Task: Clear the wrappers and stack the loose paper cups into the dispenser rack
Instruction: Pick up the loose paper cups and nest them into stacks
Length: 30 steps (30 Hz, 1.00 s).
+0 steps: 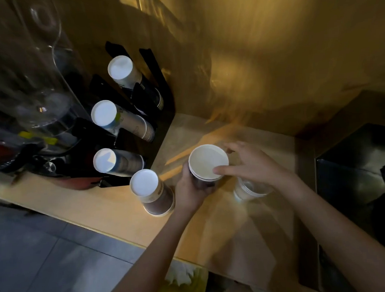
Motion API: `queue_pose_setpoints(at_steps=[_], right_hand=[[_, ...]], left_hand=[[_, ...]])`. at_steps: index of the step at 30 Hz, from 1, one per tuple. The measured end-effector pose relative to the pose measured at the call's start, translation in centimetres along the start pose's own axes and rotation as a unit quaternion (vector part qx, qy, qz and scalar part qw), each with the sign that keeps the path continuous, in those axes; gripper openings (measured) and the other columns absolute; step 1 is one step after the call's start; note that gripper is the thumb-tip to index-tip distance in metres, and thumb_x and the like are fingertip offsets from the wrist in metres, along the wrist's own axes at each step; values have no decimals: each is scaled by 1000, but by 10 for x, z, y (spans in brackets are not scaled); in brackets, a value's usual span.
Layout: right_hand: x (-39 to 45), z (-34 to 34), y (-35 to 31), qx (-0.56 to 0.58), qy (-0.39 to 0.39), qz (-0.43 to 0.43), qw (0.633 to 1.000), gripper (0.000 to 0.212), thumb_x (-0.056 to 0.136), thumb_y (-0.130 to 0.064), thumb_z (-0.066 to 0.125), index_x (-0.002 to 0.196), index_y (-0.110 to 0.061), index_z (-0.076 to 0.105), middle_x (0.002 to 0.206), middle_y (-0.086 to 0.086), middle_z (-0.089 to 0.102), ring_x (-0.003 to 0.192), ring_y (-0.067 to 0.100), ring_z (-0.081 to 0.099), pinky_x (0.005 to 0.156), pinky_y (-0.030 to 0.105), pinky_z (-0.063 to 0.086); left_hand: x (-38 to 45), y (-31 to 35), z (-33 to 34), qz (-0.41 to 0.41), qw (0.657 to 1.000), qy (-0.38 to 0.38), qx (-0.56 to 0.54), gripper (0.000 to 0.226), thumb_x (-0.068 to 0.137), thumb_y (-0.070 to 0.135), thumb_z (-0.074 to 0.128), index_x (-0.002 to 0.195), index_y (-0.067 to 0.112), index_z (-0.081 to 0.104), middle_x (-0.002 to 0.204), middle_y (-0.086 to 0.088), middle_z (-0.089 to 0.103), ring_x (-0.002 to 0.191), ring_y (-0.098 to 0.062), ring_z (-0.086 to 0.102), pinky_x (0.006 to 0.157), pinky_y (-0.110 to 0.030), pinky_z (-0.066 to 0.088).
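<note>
Two hands: both are working at the middle of the tabletop (114,208), to the right of the dispenser rack (162,89).
Left hand (189,190): is wrapping around the dark wall of a held stack of cups (207,163), gripping it from the left and below.
Right hand (252,165): is reaching across with fingers spread wide, forefinger lying on the rim of the held stack; it is closing on nothing that I can make out.
Held stack: mouth is facing up toward the camera, long axis roughly upright, white inside empty as far as can be seen.
Second stack (155,193): is standing upside down on the tabletop, base up, just beside the left hand and nearest the rack's lowest slot.
Third cups (249,190): pale, sitting on the tabletop under the right wrist; blurred, count unclear.
Rack slots: three sleeves of cups are lying in the rack, bases pointing out toward the person, upper (121,69), middle (106,114), lower (107,161).
Key relation: the rack is lying up and to the left of the held stack, so the left hand is the nearer one; the stack's axis would need tipping over to match the slanting sleeves.
Wrappers: something pale and crumpled (180,273) is showing below the tabletop edge; cannot tell what.
</note>
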State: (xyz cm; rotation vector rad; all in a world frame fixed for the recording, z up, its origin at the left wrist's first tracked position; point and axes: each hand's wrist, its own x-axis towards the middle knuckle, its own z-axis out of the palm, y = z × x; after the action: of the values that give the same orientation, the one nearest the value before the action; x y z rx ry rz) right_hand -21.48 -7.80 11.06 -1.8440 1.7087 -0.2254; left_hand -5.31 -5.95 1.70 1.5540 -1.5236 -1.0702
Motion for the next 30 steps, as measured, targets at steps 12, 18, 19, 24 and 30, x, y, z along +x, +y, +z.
queue_pose_setpoints(at_steps=[12, 18, 19, 24, 30], right_hand=[[-42, 2, 25, -163, -46, 107, 980, 100, 66, -39, 75, 145, -24, 17, 148, 11, 24, 135, 33, 24, 105, 44, 33], [-56, 3, 31, -157, -22, 109, 981, 94, 64, -32, 76, 143, -22, 25, 139, 9, 34, 127, 31, 33, 96, 41, 40], [-59, 5, 31, -153, -22, 113, 982, 94, 64, -32, 76, 143, -22, 25, 138, 9, 34, 127, 31, 33, 96, 41, 41], [-66, 11, 28, -133, -9, 138, 982, 98, 62, -33, 78, 143, -21, 23, 141, 10, 32, 129, 32, 31, 99, 43, 39], [-65, 9, 3, -168, -12, 140, 976, 105, 67, -43, 76, 146, -17, 12, 155, 11, 10, 143, 32, 3, 115, 42, 13]], left_hand=[[-19, -9, 0, 1, 999, -33, 16, 92, 57, 11, 85, 133, 13, 33, 130, -8, 53, 120, -27, 51, 92, -35, 46], [-14, -6, 0, 10, 997, -72, 27, 94, 57, 11, 85, 134, 13, 31, 134, -7, 51, 123, -24, 47, 90, -23, 37], [-13, -6, 0, 7, 997, -76, 28, 95, 57, 11, 85, 134, 13, 30, 135, -7, 50, 124, -24, 47, 90, -23, 36], [-16, -9, 1, -38, 995, -84, 43, 97, 60, 14, 84, 137, 11, 26, 137, -10, 49, 126, -26, 45, 92, -25, 35], [-29, -24, -15, -110, 972, -151, 145, 94, 64, 26, 82, 138, 4, 28, 141, -17, 44, 126, -31, 46, 102, -41, 43]])
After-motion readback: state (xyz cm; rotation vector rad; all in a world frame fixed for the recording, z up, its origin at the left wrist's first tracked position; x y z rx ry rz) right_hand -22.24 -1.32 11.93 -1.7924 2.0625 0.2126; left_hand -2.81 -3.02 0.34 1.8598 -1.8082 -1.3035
